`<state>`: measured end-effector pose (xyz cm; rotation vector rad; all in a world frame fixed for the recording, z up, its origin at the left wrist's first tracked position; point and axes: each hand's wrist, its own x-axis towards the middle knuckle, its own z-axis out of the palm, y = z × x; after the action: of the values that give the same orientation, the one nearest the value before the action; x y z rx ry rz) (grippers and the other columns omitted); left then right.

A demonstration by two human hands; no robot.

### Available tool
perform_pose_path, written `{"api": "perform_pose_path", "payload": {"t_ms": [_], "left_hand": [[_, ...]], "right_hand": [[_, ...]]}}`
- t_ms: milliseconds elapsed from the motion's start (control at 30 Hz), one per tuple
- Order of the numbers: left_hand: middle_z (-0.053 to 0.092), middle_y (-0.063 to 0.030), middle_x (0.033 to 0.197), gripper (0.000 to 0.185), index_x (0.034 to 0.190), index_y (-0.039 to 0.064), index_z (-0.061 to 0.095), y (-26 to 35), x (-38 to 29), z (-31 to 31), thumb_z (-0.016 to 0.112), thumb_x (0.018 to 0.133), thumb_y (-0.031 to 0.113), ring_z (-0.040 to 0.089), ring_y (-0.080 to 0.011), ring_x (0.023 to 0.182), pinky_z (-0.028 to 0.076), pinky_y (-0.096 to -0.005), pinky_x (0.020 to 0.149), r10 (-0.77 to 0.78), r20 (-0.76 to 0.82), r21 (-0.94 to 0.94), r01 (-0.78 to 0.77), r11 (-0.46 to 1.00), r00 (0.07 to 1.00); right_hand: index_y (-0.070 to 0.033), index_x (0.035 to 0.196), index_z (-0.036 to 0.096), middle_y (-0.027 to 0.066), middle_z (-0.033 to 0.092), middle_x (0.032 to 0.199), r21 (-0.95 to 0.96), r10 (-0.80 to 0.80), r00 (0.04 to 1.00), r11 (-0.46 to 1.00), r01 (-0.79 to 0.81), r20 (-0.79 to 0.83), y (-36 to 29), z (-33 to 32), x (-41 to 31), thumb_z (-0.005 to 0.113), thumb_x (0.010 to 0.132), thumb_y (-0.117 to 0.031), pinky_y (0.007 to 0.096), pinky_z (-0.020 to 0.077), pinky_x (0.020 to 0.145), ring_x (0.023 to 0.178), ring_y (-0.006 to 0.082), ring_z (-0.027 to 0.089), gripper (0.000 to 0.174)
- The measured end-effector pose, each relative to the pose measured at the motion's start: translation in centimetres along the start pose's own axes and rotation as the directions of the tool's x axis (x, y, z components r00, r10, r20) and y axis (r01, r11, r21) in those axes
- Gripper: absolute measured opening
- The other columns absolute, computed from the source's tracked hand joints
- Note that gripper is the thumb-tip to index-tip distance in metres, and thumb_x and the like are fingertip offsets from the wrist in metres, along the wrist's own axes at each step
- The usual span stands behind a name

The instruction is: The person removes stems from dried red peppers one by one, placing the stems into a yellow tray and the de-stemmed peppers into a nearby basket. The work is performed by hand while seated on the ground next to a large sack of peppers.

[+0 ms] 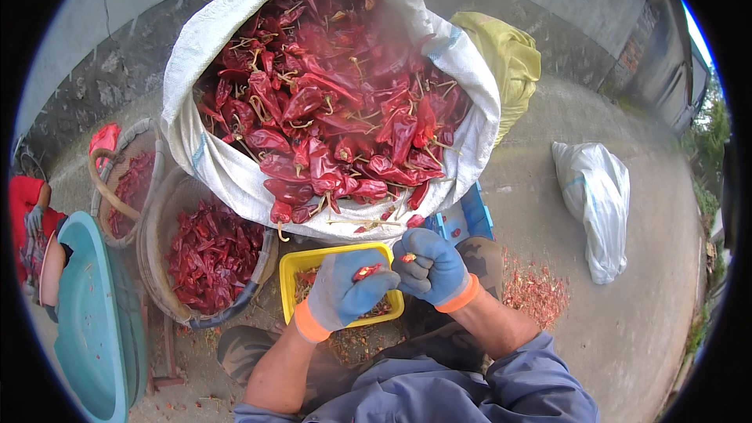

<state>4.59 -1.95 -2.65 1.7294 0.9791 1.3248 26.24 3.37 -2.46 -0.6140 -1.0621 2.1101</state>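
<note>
Both my hands wear blue-grey work gloves with orange cuffs and meet over a yellow plastic basin (pixel 289 282). My left hand (pixel 349 288) is closed around a piece of red dried chili pepper (pixel 367 272), its pale torn end showing. Between the fingers of my right hand (pixel 432 264) is a small chili stem end (pixel 408 258). Chili scraps lie in the basin, partly hidden by my left hand. Just beyond, a large white woven sack (pixel 235 179) with its rim rolled back is heaped with dried red chilies (pixel 317 106), many still with stems.
Left stand a woven basket (pixel 154 258) of chili pieces, a second handled basket (pixel 111 202) and a turquoise tub (pixel 88 317). A gloved person (pixel 29 223) is at the far left. Right are a white bag (pixel 593 205), a yellow sack (pixel 505 64), a blue crate (pixel 477 211) and scattered scraps (pixel 534 291).
</note>
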Motion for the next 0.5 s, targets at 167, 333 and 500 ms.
{"api": "perform_pose_path", "payload": {"t_ms": [167, 333, 500], "left_hand": [[0.059, -0.0004, 0.071, 0.017, 0.085, 0.004, 0.063, 1.9, 0.8, -1.9, 0.06, 0.1, 0.011, 0.053, -0.0073, 0.058, 0.042, -0.0255, 0.053, -0.35, -0.21, -0.294, 0.283, 0.913, 0.913], [0.066, -0.0002, 0.077, 0.009, 0.089, 0.0, 0.066, 0.0, 1.2, -1.7, 0.07, 0.093, 0.007, 0.058, -0.0061, 0.068, 0.048, -0.0264, 0.063, -0.024, -0.185, 0.11, 0.045, 0.993, 0.982], [0.07, -0.0042, 0.078, 0.007, 0.091, 0.003, 0.07, 0.1, 1.5, -1.6, 0.073, 0.094, 0.009, 0.066, -0.0093, 0.07, 0.053, -0.0296, 0.065, 0.036, -0.128, 0.238, -0.004, 0.971, 0.991]], "right_hand": [[-0.004, 0.108, 0.069, -0.0009, 0.064, 0.087, -0.478, -0.107, 0.984, 0.863, 0.165, 0.145, -2.8, -3.2, 1.4, 0.068, 0.098, -0.003, 0.0274, 0.0503, 0.068, 0.074, 0.0103, 0.062, 0.01], [-0.001, 0.107, 0.073, 0.0024, 0.073, 0.099, -0.78, -0.39, 0.901, 0.617, 0.105, -0.188, -8.6, -2.2, 1.7, 0.071, 0.095, 0.001, 0.028, 0.0548, 0.074, 0.087, 0.0103, 0.069, 0.013], [-0.001, 0.101, 0.076, 0.0083, 0.075, 0.098, -0.964, -0.803, 0.593, 0.11, 0.241, 0.057, -11.3, -1.1, 4.1, 0.074, 0.09, -0.002, 0.0323, 0.0561, 0.075, 0.087, 0.0194, 0.072, 0.011]]}}
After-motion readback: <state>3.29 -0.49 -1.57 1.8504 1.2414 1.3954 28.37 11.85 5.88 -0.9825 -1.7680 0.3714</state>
